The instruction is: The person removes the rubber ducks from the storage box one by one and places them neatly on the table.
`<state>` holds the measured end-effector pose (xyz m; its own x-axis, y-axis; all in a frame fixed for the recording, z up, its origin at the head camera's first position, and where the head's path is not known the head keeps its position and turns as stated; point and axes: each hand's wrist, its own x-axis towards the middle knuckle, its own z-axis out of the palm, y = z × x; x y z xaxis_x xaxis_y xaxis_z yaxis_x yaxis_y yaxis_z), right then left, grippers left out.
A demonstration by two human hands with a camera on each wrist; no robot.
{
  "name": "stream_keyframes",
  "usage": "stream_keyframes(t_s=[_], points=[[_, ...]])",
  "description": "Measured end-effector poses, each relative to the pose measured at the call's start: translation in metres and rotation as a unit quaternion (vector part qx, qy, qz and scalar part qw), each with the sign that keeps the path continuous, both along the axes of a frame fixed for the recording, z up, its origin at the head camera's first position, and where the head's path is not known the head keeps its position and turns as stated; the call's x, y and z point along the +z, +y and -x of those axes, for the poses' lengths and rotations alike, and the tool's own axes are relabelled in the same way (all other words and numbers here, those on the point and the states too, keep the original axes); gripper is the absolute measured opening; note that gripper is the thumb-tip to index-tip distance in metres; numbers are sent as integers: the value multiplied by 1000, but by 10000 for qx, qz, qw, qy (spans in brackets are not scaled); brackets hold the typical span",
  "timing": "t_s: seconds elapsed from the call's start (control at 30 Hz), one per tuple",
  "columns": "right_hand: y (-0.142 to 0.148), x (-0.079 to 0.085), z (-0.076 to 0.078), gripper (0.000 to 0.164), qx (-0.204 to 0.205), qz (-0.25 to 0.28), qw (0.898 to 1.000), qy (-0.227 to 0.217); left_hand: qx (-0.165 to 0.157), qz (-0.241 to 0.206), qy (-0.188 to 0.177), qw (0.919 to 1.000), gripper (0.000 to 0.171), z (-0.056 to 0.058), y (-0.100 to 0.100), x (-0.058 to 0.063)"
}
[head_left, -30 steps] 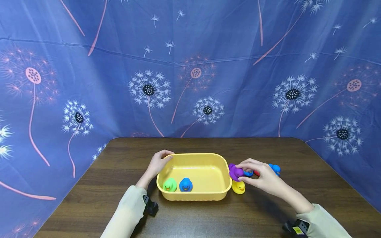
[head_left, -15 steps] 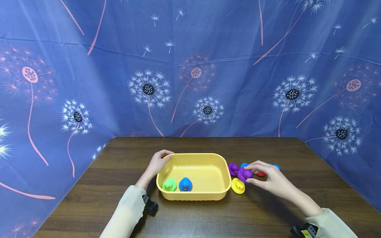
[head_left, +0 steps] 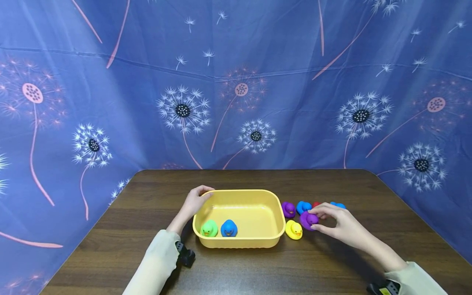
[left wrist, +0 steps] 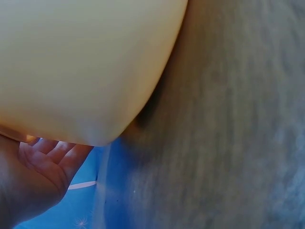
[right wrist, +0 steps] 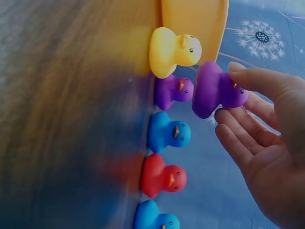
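Observation:
My right hand (head_left: 343, 225) pinches a purple rubber duck (head_left: 308, 221) between thumb and fingers, to the right of the yellow plastic tub (head_left: 239, 243). The right wrist view shows this held duck (right wrist: 208, 90) raised off the table. At the tub's far left corner, my left hand (head_left: 192, 205) grips the rim; part of its fingers is hidden behind the wall in the left wrist view. Inside the tub, along the near side, sit a green duck (head_left: 209, 229) and a blue duck (head_left: 229, 229).
Right of the tub, a yellow duck (head_left: 293, 230) stands nearest me. Behind it a second purple duck (head_left: 288, 209), a blue duck (head_left: 303, 207), a red duck (right wrist: 162, 175) and another blue duck (right wrist: 155, 217) form a row. A patterned blue cloth (head_left: 236, 82) hangs behind the wooden table (head_left: 236, 270).
My right hand has moved right and slightly towards me with the purple duck, away from the tub's edge, uncovering the second purple duck. My left hand stays at the rim.

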<state>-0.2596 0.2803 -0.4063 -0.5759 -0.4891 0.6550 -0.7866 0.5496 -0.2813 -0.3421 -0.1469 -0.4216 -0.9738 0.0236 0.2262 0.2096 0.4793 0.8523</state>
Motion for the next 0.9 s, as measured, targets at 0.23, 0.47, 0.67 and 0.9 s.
stream_keyframes(t_s=[0.23, 0.47, 0.67, 0.9], points=[[6, -8, -1, 39, -93, -84, 9999, -88, 16, 4, -66, 10000, 18, 0, 0, 1], [10, -12, 0, 38, -45, -62, 9999, -151, 30, -8, -56, 10000, 18, 0, 0, 0], [13, -16, 1, 38, 81, -134, 9989, -436, -3, 10, -65, 10000, 18, -1, 1, 1], [15, -18, 2, 33, 113, -269, 9974, -662, -24, 29, -51, 10000, 18, -2, 2, 1]])
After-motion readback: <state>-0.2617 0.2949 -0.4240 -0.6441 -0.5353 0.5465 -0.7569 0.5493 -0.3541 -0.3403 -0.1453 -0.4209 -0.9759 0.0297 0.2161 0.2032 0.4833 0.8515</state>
